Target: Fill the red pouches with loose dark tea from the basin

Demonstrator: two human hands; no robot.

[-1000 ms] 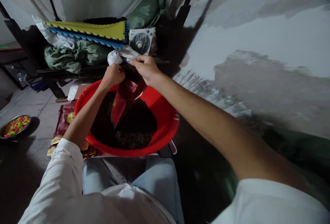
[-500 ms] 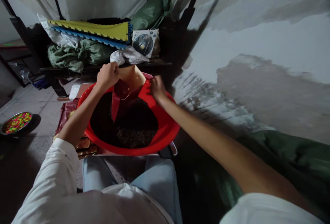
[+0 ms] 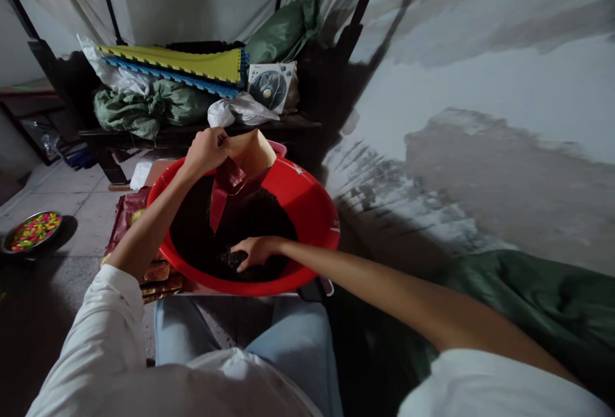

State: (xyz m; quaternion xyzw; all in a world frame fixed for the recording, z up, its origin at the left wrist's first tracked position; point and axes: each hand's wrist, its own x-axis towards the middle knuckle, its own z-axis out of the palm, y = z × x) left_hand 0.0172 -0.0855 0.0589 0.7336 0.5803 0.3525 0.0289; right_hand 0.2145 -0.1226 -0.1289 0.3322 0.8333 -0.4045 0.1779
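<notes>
Bag (image 3: 259,150), one, in left fingers (image 3: 217,134); basin (image 3: 310,212), one.

Can't really see the fingertips of the right hand (image 3: 257,251), they're sunk in some dark loose stuff (image 3: 192,225) in the red basin (image 3: 314,202), and it's too dim to say what that is. The lower end of the red bag (image 3: 230,175) is kinda lost in shadow, and the left hand (image 3: 206,149) covers the corner it's pinching. Basin blocks part of the maroon packet (image 3: 125,215). Lettering on the box fan (image 3: 268,88) is too tiny to read. Dark green sack (image 3: 542,295) gets chopped by the right edge.
</notes>
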